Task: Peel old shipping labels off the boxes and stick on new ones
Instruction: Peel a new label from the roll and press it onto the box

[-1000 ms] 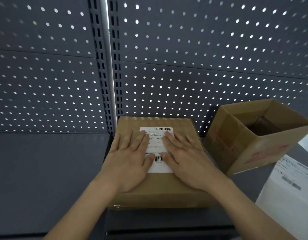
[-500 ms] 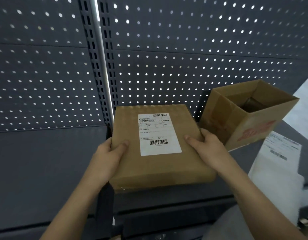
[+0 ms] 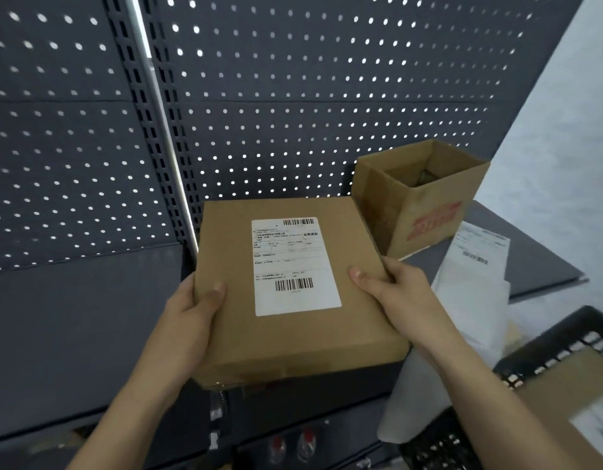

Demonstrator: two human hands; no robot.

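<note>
A flat brown cardboard box [image 3: 232, 320] is lifted off the grey shelf, tilted toward me. A white shipping label [image 3: 295, 266] with two barcodes is stuck flat on its top. My left hand [image 3: 188, 317] grips the box's left edge, thumb on top. My right hand [image 3: 395, 290] grips the right edge the same way, thumb on the top face beside the label.
An open brown box with red print [image 3: 425, 215] stands behind on the right. White label sheets [image 3: 476, 252] lie on the shelf [image 3: 72, 317] beside it. A black mesh basket [image 3: 565, 337] holding another labelled box [image 3: 571, 401] sits at lower right. Perforated panel [image 3: 293, 96] behind.
Both hands left the label, where they lay flat, took the box by its sides and lifted it up and toward me. My view swung to the right.
</note>
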